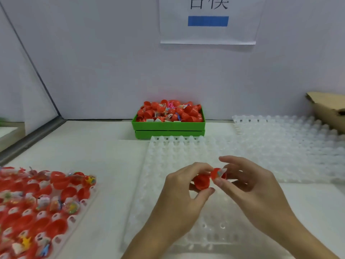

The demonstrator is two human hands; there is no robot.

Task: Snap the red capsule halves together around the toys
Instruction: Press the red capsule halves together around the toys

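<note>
Head view: left hand (183, 186) pinches an empty red half (201, 181), right hand (248, 181) pinches the other half (217, 173) w/ a wrapped toy (222, 171) poking out, both over the white tray (179, 152). Risk: wrapper probably catches btwn the rims, so the halves won't snap, or the toy pops out.

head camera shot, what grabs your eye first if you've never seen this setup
Two hands at centre: the left hand and right hand each pinch a red capsule half, a toy packet sticking out of the right one. Behind sits a green box heaped with red halves; a filled tray lies far left.
</note>
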